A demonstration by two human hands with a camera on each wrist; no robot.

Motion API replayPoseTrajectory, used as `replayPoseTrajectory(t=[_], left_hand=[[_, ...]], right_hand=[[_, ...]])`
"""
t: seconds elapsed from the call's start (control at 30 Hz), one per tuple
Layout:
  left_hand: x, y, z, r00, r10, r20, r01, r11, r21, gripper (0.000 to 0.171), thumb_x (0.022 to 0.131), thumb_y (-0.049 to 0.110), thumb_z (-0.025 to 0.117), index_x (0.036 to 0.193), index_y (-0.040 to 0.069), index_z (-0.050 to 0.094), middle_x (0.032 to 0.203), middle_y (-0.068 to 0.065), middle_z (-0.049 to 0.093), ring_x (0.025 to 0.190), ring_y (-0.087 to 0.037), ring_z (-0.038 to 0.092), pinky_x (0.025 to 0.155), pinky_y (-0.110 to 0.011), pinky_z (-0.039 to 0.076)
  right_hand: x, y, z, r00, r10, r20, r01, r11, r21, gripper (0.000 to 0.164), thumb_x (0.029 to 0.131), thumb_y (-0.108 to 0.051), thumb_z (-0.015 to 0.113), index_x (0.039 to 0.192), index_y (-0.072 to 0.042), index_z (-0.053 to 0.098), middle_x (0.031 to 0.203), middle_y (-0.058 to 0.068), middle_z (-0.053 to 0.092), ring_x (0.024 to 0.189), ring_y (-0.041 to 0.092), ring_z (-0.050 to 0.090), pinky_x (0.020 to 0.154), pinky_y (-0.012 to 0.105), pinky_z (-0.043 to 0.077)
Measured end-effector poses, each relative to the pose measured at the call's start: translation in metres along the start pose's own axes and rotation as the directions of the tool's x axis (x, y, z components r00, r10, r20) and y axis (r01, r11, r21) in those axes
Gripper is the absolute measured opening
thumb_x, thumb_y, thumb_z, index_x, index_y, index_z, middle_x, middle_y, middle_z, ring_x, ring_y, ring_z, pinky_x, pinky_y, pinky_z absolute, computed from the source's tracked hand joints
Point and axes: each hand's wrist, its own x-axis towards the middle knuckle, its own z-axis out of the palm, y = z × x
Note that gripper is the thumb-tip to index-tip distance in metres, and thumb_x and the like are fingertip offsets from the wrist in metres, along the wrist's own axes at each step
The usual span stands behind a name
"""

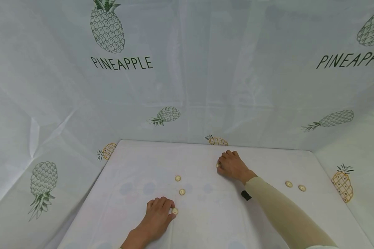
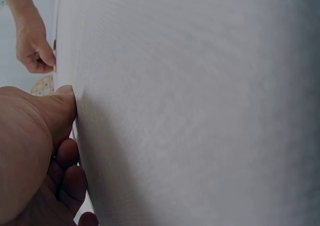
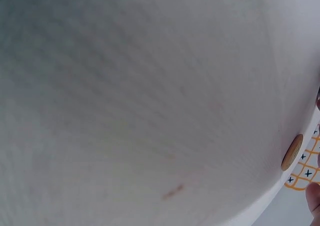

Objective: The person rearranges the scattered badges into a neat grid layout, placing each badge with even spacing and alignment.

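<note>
Cloth of a fine white weave (image 1: 205, 224) covered the table, faintly blotched with round, pale-blue patches and bearing one short reddish streak (image 3: 173, 192) in the right wrist view. Nearest, a bare left hand (image 1: 157, 215) pinched a round, cream-coloured disc (image 1: 175, 211) between thumb and fingers, its flat face turned up. Just beyond lay two matching rimmed discs (image 1: 182, 192), one behind the other, their markings too small to read; two more tan discs (image 1: 288, 184) rested side by side, well to the right. Beneath a smooth beige sleeve (image 1: 277, 207) sat a small black oblong (image 1: 246, 195). Farther off, the right hand (image 1: 232, 166), fingers bent, gripped another pale disc (image 1: 218, 165) by its edge near the table's far side. Behind and on both flanks hung white, slightly glossy sheeting (image 1: 218, 69), creased in places, printed low with orange crosshatched pineapples (image 1: 343, 186) and higher with green-outlined pineapples (image 1: 107, 31) above dark capitals, "PINEAPPLE" (image 1: 121, 63).
</note>
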Motion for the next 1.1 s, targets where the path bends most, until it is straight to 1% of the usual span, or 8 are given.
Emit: replayPoseTrajectory(t=[0.33, 0.57, 0.73, 0.93, 1.1], left_hand=[[0.000, 0.000, 0.000, 1.000, 0.000, -0.001, 0.000, 1.000, -0.004, 0.024, 0.098, 0.032, 0.075, 0.113, 0.023, 0.058, 0.112, 0.007, 0.054, 0.103, -0.016, 0.049, 0.101, -0.059, 0.038], [0.000, 0.000, 0.001, 1.000, 0.004, -0.009, -0.004, 1.000, 0.002, 0.024, 0.099, 0.032, 0.074, 0.113, 0.023, 0.057, 0.113, 0.007, 0.053, 0.105, -0.017, 0.049, 0.101, -0.058, 0.038], [-0.001, 0.000, 0.001, 1.000, 0.004, -0.016, -0.004, 1.000, 0.004, 0.025, 0.099, 0.030, 0.075, 0.114, 0.022, 0.057, 0.113, 0.006, 0.053, 0.107, -0.018, 0.050, 0.101, -0.059, 0.038], [-0.002, 0.002, 0.001, 1.000, 0.000, -0.031, 0.000, 1.000, 0.001, 0.025, 0.098, 0.029, 0.076, 0.113, 0.022, 0.058, 0.112, 0.005, 0.054, 0.105, -0.018, 0.051, 0.100, -0.059, 0.038], [-0.002, 0.002, 0.001, 1.000, -0.004, -0.022, 0.004, 1.000, -0.008, 0.025, 0.098, 0.029, 0.076, 0.112, 0.022, 0.057, 0.111, 0.006, 0.055, 0.105, -0.019, 0.051, 0.100, -0.060, 0.038]], right_hand=[[-0.003, -0.002, -0.001, 1.000, 0.005, -0.022, -0.005, 0.999, -0.033, 0.021, 0.096, -0.033, 0.070, 0.097, -0.012, 0.071, 0.099, 0.004, 0.066, 0.093, 0.026, 0.051, 0.088, 0.048, 0.043], [-0.013, 0.000, -0.005, 0.999, -0.006, -0.050, 0.004, 0.999, -0.048, 0.026, 0.097, -0.034, 0.070, 0.104, -0.010, 0.072, 0.106, 0.007, 0.068, 0.095, 0.027, 0.051, 0.090, 0.050, 0.042], [-0.029, 0.006, -0.009, 0.997, 0.022, -0.074, -0.023, 1.000, -0.016, 0.032, 0.095, -0.036, 0.072, 0.112, -0.009, 0.071, 0.110, 0.006, 0.068, 0.100, 0.027, 0.054, 0.093, 0.049, 0.043], [-0.052, 0.017, -0.016, 0.991, 0.046, -0.122, -0.046, 0.999, 0.008, 0.032, 0.093, -0.034, 0.075, 0.111, -0.008, 0.068, 0.106, 0.006, 0.065, 0.101, 0.028, 0.055, 0.094, 0.051, 0.043], [-0.073, 0.026, -0.024, 0.985, 0.062, -0.158, -0.062, 0.998, 0.004, 0.032, 0.092, -0.030, 0.077, 0.111, -0.006, 0.068, 0.105, 0.007, 0.065, 0.100, 0.029, 0.056, 0.093, 0.052, 0.044]])
